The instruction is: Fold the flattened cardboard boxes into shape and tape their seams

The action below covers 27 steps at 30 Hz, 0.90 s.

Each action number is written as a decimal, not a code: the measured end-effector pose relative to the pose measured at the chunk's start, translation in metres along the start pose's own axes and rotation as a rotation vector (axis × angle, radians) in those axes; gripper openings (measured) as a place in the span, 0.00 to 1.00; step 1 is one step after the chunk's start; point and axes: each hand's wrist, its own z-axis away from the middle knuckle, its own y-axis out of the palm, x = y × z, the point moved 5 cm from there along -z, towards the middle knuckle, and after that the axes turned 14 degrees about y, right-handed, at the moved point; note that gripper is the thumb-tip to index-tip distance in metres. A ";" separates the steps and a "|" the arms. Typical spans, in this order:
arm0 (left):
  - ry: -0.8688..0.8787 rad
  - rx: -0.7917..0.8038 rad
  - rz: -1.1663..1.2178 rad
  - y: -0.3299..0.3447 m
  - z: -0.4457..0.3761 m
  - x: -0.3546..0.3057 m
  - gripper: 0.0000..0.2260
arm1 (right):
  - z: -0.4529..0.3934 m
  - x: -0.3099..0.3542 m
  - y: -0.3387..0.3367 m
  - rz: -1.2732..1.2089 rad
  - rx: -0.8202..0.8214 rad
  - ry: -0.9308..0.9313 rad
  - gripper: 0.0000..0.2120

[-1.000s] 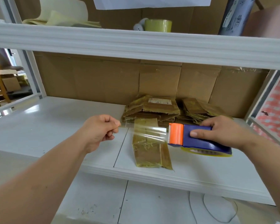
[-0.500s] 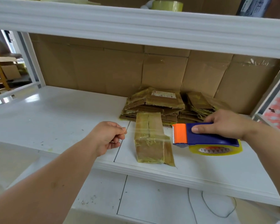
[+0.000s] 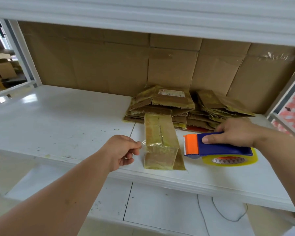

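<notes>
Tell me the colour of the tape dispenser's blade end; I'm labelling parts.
Orange, on the tape dispenser, whose body is dark blue; seen in the head view.

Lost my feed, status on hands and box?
Left hand pinching tape end. Right hand gripping dispenser. Box on shelf, nothing blocking.

A white shelf (image 3: 58, 116) with small specks of dirt carries the work, under another white shelf (image 3: 160, 19) above. Brown cardboard sheets (image 3: 109, 65) line the back. A white metal post (image 3: 22, 53) stands left, daylight beyond it. A thin cable (image 3: 218, 213) lies below.
</notes>
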 end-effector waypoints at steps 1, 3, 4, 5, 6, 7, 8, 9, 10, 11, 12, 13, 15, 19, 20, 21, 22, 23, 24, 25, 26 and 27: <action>0.009 0.007 -0.016 0.004 0.001 -0.001 0.07 | -0.002 -0.002 0.003 0.003 0.001 0.009 0.30; 0.022 0.013 -0.048 0.012 0.002 -0.004 0.08 | -0.003 -0.004 0.009 -0.006 0.007 0.016 0.27; 0.021 0.016 -0.062 0.014 0.003 -0.005 0.09 | -0.004 -0.003 0.012 -0.010 0.012 0.014 0.26; 0.016 0.020 -0.075 0.016 0.004 -0.006 0.09 | -0.004 -0.002 0.015 -0.017 0.016 0.007 0.26; 0.009 0.028 -0.091 0.017 0.004 -0.008 0.09 | -0.005 0.000 0.017 -0.026 0.020 -0.001 0.28; 0.001 0.039 -0.111 0.017 0.005 -0.010 0.09 | -0.005 0.001 0.018 -0.035 0.021 -0.011 0.29; -0.007 0.052 -0.136 0.017 0.005 -0.011 0.09 | -0.006 0.002 0.019 -0.039 0.019 -0.019 0.29; -0.014 0.067 -0.167 0.017 0.005 -0.013 0.09 | -0.007 0.003 0.020 -0.040 0.015 -0.026 0.28; -0.019 0.081 -0.205 0.018 0.006 -0.015 0.09 | -0.007 0.003 0.020 -0.041 0.011 -0.031 0.27; -0.021 0.092 -0.250 0.018 0.005 -0.017 0.10 | -0.008 0.003 0.020 -0.043 0.007 -0.035 0.26; -0.019 0.102 -0.293 0.019 0.004 -0.019 0.10 | -0.008 0.003 0.020 -0.047 0.003 -0.036 0.26; -0.015 0.113 -0.334 0.020 0.003 -0.021 0.10 | -0.009 0.002 0.020 -0.053 0.000 -0.037 0.26; -0.024 0.137 -0.438 0.022 0.002 -0.022 0.11 | -0.011 0.001 0.022 -0.069 -0.006 -0.039 0.27; -0.067 0.153 -0.596 0.021 0.001 -0.009 0.13 | -0.011 -0.001 0.025 -0.109 0.005 -0.063 0.32; -0.003 0.112 -0.619 0.020 -0.001 -0.011 0.15 | -0.011 -0.002 0.026 -0.115 0.006 -0.073 0.34; 0.109 0.061 -0.659 0.019 -0.004 -0.017 0.17 | -0.012 -0.004 0.027 -0.121 0.007 -0.080 0.34; 0.252 0.014 -0.691 0.020 -0.006 -0.028 0.19 | -0.012 -0.005 0.028 -0.128 0.006 -0.084 0.35; 0.405 -0.017 -0.703 0.023 -0.007 -0.041 0.20 | -0.013 -0.006 0.030 -0.136 0.004 -0.089 0.35; 0.540 -0.008 -0.705 0.029 -0.006 -0.053 0.20 | -0.014 -0.007 0.031 -0.142 -0.001 -0.094 0.35; 0.651 0.041 -0.740 0.039 -0.006 -0.064 0.22 | -0.015 -0.007 0.031 -0.147 -0.008 -0.100 0.35; 0.721 0.121 -0.819 0.052 -0.004 -0.071 0.24 | -0.015 -0.008 0.032 -0.154 -0.017 -0.108 0.36; 0.742 0.216 -0.938 0.065 -0.004 -0.072 0.26 | -0.015 -0.009 0.033 -0.160 -0.024 -0.112 0.35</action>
